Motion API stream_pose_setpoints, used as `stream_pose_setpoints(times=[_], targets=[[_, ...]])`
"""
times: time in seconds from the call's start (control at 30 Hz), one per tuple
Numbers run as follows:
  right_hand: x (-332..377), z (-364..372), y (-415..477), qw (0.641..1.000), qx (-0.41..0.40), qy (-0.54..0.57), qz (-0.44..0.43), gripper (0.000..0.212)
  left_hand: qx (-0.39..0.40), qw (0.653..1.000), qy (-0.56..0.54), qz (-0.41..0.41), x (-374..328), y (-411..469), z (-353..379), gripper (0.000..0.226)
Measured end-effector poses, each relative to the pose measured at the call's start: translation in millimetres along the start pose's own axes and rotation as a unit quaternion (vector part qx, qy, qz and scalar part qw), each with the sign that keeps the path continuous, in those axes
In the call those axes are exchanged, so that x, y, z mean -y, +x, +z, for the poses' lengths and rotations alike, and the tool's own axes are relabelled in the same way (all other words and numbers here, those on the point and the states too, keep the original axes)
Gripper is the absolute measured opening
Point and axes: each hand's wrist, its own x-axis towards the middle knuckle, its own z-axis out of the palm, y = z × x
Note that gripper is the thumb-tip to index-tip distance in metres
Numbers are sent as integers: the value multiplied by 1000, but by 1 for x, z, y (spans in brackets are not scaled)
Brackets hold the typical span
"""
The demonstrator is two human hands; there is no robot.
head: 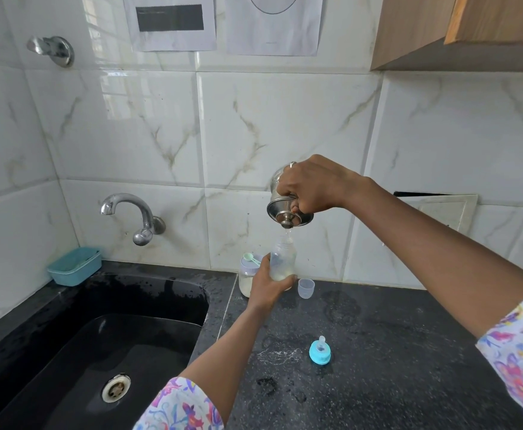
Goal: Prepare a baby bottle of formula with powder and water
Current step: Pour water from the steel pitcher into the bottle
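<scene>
My left hand [268, 282] grips a clear baby bottle [282, 259], upright and without its cap, above the black counter. A little pale liquid lies at its bottom. Directly above it my right hand [313, 189] holds a steel water pot [288, 209] tipped steeply, and a thin stream of water falls from its rim into the bottle's mouth. The blue teat cap [319, 350] lies on the counter nearer to me. A jar of white powder [247, 279] stands behind my left hand with a green scoop [252, 258] resting on its lid.
A small clear cup [306, 288] stands right of the bottle. The black sink [92, 346] fills the left, with a tap [130, 212] on the tiled wall above and a blue tray [74, 265] at its back corner. The counter [393, 352] is wet in patches.
</scene>
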Motion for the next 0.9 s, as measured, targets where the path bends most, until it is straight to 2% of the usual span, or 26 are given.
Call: stream_pose_setpoints(times=[0.43,0.63,0.9], targets=[[-2,-6,0,1000,-10,-15,-3,5,-4,1000,-5,8,0,-1,1,49],[-4,-7,0,1000,-13,-24,-6,5,-7,1000,7,7,1,-1,0,57],[-4,-6,0,1000,-16,-21,-6,6,-12,1000,1,6,2,1,2,54]])
